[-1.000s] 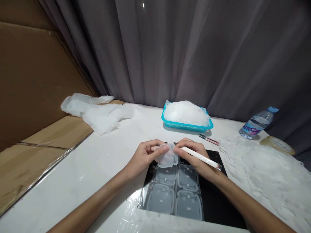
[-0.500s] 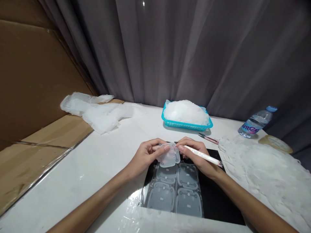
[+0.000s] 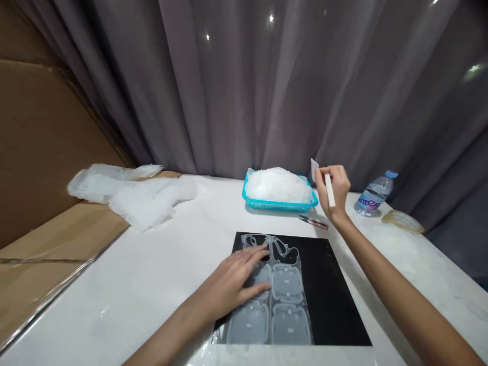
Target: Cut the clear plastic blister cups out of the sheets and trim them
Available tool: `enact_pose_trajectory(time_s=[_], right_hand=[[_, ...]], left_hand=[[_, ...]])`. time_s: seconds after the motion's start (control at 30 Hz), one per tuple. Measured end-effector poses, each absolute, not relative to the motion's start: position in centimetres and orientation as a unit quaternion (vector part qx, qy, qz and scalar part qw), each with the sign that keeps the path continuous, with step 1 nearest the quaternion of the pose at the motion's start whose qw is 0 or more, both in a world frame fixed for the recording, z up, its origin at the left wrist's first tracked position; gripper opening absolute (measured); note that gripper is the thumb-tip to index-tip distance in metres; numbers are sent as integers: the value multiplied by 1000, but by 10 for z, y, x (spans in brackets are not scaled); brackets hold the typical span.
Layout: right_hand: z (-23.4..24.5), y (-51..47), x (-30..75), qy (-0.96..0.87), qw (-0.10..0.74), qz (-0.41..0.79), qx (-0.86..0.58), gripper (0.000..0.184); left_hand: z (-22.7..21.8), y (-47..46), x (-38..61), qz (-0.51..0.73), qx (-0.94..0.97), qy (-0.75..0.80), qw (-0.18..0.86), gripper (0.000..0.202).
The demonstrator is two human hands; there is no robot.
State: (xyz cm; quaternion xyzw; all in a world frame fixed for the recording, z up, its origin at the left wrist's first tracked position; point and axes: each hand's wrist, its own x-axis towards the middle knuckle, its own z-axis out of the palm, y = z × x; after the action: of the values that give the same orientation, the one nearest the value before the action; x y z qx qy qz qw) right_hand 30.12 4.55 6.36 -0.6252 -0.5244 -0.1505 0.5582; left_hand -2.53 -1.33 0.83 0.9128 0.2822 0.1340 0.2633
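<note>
My left hand (image 3: 244, 277) lies flat with fingers spread on a translucent sheet of moulded square plastic pieces (image 3: 287, 282). That sheet rests on a black mat (image 3: 331, 300); its far end is an open frame of curled outlines (image 3: 284, 251). At the back right, my right hand (image 3: 335, 185) is raised beside the blue basket (image 3: 280, 206). Its fingers are closed around a slim white stick-like tool (image 3: 329, 190), whose tip is hidden. A small translucent plastic piece (image 3: 314, 169) sticks up from the same fingertips.
White translucent pieces heap up in the basket. Small pink-handled snips (image 3: 314, 222) lie in front of it. A water bottle (image 3: 375, 194) and a roll of tape (image 3: 402, 221) stand to the right. Translucent sheets (image 3: 141, 198) lie back left by the cardboard (image 3: 57, 239).
My right hand has moved up and right with the tool and the plastic piece, which both hands held before. My left hand has let go and come down flat on the sheet.
</note>
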Motion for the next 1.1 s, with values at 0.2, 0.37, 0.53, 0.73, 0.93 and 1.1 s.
enact_pose_trajectory(time_s=[0.2,0.37,0.53,0.73,0.93,1.1], right_hand=[[38,92,321,-620,468,-125,-617,24],[19,88,328,-672,437,-93,-591,29],[34,74,326,-636,476,-102,-599,37],[47,-18,284,-692,454,90,-554,31],[34,-108,261,-743,268,325,-520,23],[20,-123,265,-702,241,379,-553,24]], left_hand=[[0,-17,-24,88,941,289,154,76],[-5,-16,-25,76,930,335,129,96],[-9,-15,-24,113,926,346,103,98],[-5,-4,-17,182,907,373,72,71],[-1,10,-13,235,876,417,48,27],[10,-9,-7,222,905,341,125,32]])
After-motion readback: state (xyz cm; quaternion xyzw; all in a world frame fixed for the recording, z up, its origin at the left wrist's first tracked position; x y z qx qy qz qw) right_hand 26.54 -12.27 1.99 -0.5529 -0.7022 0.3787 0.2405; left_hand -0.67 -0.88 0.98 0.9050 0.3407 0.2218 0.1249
